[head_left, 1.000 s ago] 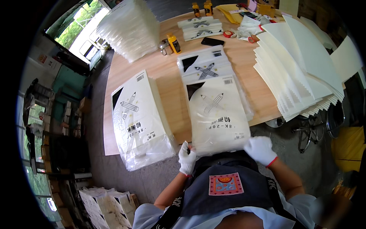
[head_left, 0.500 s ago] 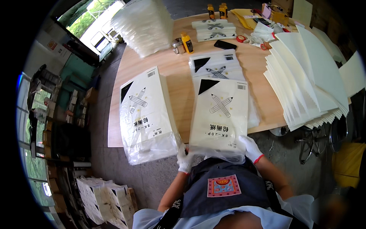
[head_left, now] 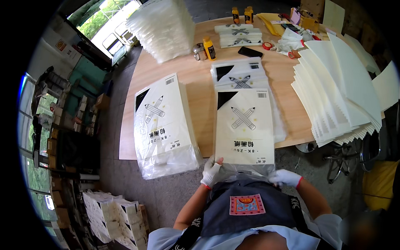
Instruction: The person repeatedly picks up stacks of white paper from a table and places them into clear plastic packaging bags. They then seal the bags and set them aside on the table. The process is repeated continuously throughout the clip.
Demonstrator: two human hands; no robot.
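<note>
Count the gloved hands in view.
2: the left hand at the near left corner of the bag, the right hand by its near right corner.

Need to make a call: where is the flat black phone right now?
In the head view, the phone lies right of centre on the pale wooden table, between an upright orange bottle, left, and a round red roll.

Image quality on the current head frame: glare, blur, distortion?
Head view: doorway overexposed by daylight; clear plastic on left stack glares; fisheye bows tabletop edges, corners black; dark smudge at lower right blurred, unidentifiable; pencil print on right packet fairly sharp.
</note>
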